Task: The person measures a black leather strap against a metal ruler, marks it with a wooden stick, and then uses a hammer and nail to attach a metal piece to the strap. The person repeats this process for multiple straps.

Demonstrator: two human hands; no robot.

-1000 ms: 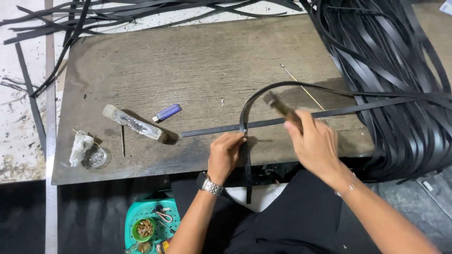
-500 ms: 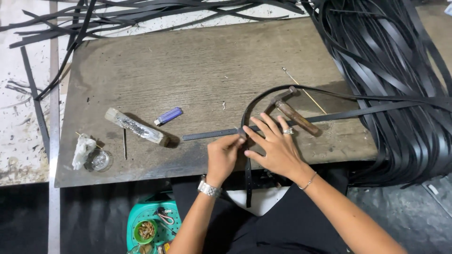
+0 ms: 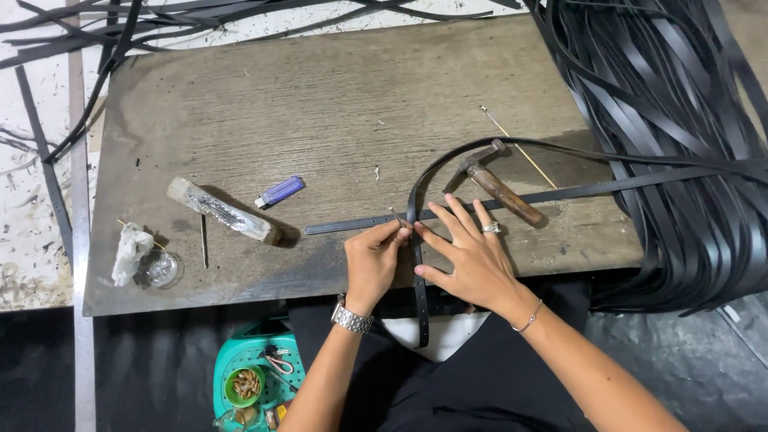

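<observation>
The right hand (image 3: 472, 256) has let go of the hammer (image 3: 494, 184) it was holding a second ago and now lies flat, fingers spread, pressing the black strap (image 3: 418, 264) to the bench (image 3: 320, 104) at its near edge; its grip is open and holds nothing. Just at its 9 o'clock the left hand (image 3: 374, 260) has its grip closed, pinching a thin nail (image 3: 395, 216) upright where the strap crosses a second flat strip (image 3: 352, 225). With the hammer laid down, this looks like a moment of lining up the crossing rather than striking. The strap loops from that crossing up and over toward 2 o'clock, and its tail hangs off the bench edge toward the lap. The hammer lies at 1 o'clock of the right hand, close by, resting across the strip. Farther left, at 9 o'clock, sit a blue lighter (image 3: 281, 191), a wrapped stick (image 3: 222, 211) and a small glass jar (image 3: 162, 270) with a rag. Below the bench a green tray (image 3: 256, 380) holds small bits. A big heap of black straps (image 3: 672, 120) crowds the right side at 3 o'clock, hemming in the loop.
</observation>
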